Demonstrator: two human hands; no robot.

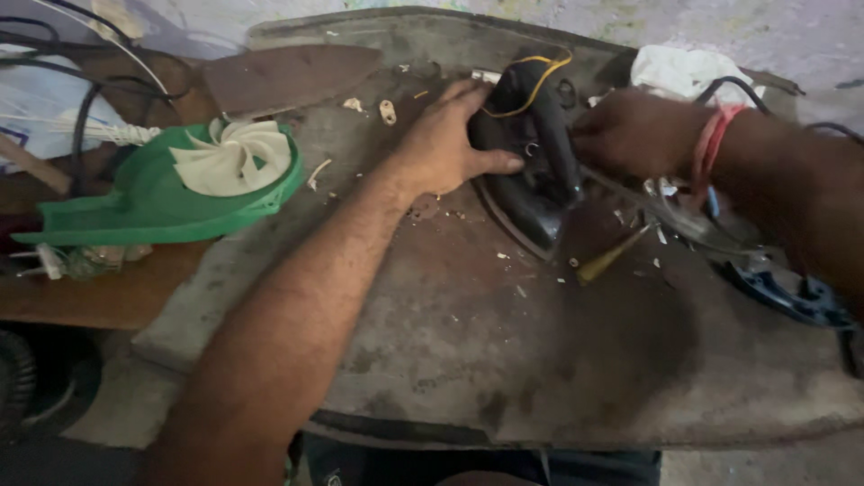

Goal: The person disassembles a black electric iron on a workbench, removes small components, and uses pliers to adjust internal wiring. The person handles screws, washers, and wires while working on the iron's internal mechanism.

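Note:
A black electric iron [531, 171] with a yellow wire looped over its top lies on a dirty, worn board [504, 342]. My left hand [445, 144] rests on the iron's left side, thumb pressed against its body. My right hand [634, 135], with red thread around the wrist, grips the iron's right side. What the right fingers hold beyond the iron is hidden.
A yellow-handled screwdriver [612, 256] lies just right of the iron. A green blower housing with a white fan wheel [193, 180] sits at left, cables behind it. A flat metal soleplate [288, 76] lies at the back, white cloth [684, 72] and a blue part [792, 292] at right.

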